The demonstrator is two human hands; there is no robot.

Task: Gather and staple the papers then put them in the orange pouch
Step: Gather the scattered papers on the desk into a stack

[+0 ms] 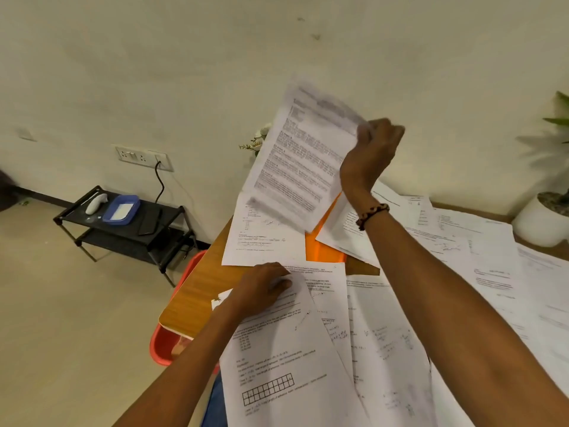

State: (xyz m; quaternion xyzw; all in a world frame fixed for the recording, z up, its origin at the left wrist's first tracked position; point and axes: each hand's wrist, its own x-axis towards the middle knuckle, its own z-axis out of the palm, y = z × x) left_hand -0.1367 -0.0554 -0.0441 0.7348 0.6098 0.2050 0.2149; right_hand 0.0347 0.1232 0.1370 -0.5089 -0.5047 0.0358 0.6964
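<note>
Several printed sheets lie scattered over a wooden table (197, 291). My right hand (371, 152) is raised above the table and grips a printed sheet (301, 161) by its right edge; the sheet hangs tilted in the air and is blurred. My left hand (261, 288) rests on the top sheet of a loose pile of papers (286, 359) near the table's left edge, thumb laid on the paper. The orange pouch (323, 248) lies on the table under the lifted sheet, mostly covered by papers. No stapler is in view.
More papers (492, 266) cover the right side of the table. A white plant pot (542, 220) stands at the back right. A red bin (166, 343) sits below the table's left edge. A black rack (123, 223) with a blue tray stands by the wall.
</note>
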